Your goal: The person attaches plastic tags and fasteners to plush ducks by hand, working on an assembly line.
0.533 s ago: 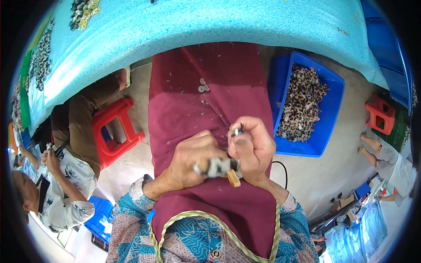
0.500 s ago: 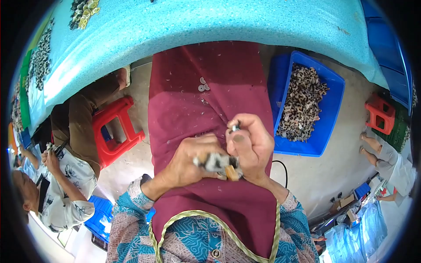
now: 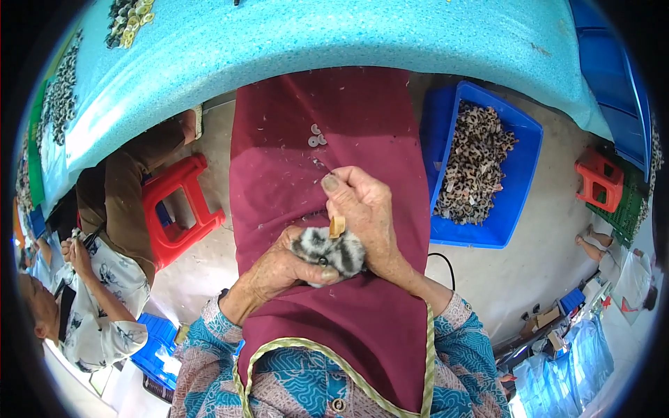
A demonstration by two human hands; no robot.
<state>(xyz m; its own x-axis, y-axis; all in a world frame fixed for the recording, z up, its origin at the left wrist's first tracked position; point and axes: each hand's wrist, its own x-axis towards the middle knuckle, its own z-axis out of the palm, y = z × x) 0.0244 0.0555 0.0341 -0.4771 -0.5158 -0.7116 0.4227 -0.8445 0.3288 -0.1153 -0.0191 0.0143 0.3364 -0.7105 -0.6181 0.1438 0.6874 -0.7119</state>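
Observation:
My left hand (image 3: 274, 270) grips a small plush animal head (image 3: 345, 252) with grey, white and black fur, a shiny dark eye and a tan tab (image 3: 337, 226) on top. The left thumb presses along its near side. My right hand (image 3: 369, 212) is closed just beyond and to the right of the head, thumb and forefinger pinched together. Anything between those fingers is hidden. Both hands are over the maroon apron (image 3: 334, 111) on my lap, where a few white plastic washers (image 3: 313, 141) lie.
A blue bin (image 3: 521, 181) full of spotted plush pieces stands on the floor at my right. A turquoise cloth (image 3: 334, 42) covers the table ahead, with small parts (image 3: 128, 21) at its far left. Red stools (image 3: 174, 237) and a co-worker (image 3: 104, 299) are at the left.
The plush head has turned so that its eye shows and its tan tab points away from me. My right hand has moved left and farther out; the metallic bit at its fingertips is now hidden.

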